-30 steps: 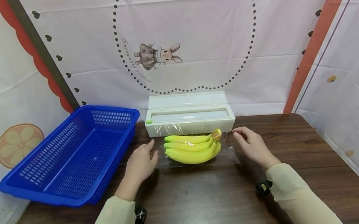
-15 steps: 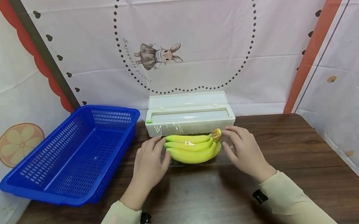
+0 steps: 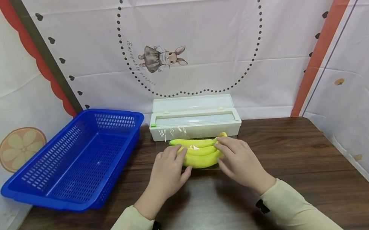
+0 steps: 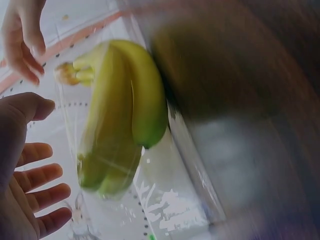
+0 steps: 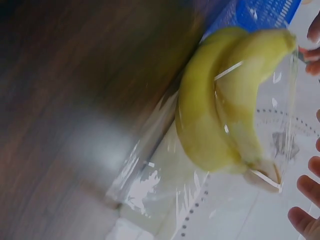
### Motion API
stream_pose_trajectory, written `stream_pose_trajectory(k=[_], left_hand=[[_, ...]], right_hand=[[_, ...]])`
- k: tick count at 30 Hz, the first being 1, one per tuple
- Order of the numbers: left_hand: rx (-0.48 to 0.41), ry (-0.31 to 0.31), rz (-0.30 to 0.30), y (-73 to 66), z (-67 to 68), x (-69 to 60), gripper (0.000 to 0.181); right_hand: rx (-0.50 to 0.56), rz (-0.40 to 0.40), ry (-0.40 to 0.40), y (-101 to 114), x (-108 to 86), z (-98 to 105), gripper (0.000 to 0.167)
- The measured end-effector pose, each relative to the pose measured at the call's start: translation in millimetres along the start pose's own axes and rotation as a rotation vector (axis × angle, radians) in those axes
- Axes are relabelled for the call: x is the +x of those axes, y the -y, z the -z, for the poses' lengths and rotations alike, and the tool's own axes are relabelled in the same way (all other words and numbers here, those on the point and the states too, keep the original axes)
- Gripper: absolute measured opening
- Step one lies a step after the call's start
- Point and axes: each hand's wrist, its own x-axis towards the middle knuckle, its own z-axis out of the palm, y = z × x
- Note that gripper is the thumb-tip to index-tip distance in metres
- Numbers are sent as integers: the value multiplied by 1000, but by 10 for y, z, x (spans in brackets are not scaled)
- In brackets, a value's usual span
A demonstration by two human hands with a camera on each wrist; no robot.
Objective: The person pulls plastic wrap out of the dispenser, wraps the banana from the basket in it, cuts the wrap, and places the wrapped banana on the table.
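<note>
A bunch of yellow-green bananas [image 3: 200,161] lies on the table beneath clear plastic film [image 4: 170,170], whose glossy folds show in both wrist views. Over the left end of the bunch is my left hand [image 3: 168,170], fingers spread and relaxed. My right hand [image 3: 241,161] is over the stem end, its fingers bent a little and partly covering the stem. From the head view I cannot tell whether the fingertips press on the film. In the wrist views, the fingers of the left hand [image 4: 35,175] and right hand [image 5: 310,185] stand apart from the fruit, gripping nothing.
Directly behind the bananas stands a white cling film dispenser [image 3: 194,131] with its lid raised. A blue perforated basket [image 3: 78,203] sits at the left of the dark wooden table [image 3: 314,176]. Printed white cloth [image 3: 216,31] encloses the back and sides.
Both hands have moved inward from either side of the bananas and are now over the two ends of the bunch. The bananas, dispenser and basket stay in place.
</note>
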Motion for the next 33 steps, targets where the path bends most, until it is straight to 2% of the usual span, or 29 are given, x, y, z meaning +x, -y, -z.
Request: stream_pose_trajectory(k=[4,8,13,17,20,27,29,33], left_hand=[[20,61,-43,-82,-33,15,55],[39,130,-61,-137,-69,29,60],[53,199,-56,-178,-106,64,65],[54,280,-38,-204,-153,101,67],[72,332,-32,-222,-201,131,69],[164,395,-41,-259,-315,191,68],[184,422,-41,-273,-331,201,61],[222,453,-46,-290,-353,217,49]], right_hand=[[-22,38,47,61,13,-48,46],[-28,60,87,115,33,-85,49],[-40,70,120,147,53,-142,49],[-50,60,160,163,66,-188,49],[-67,39,224,182,79,-207,52],[-142,-21,469,232,99,-260,62],[-157,-25,508,243,102,-276,63],[-186,-8,520,257,109,-294,65]])
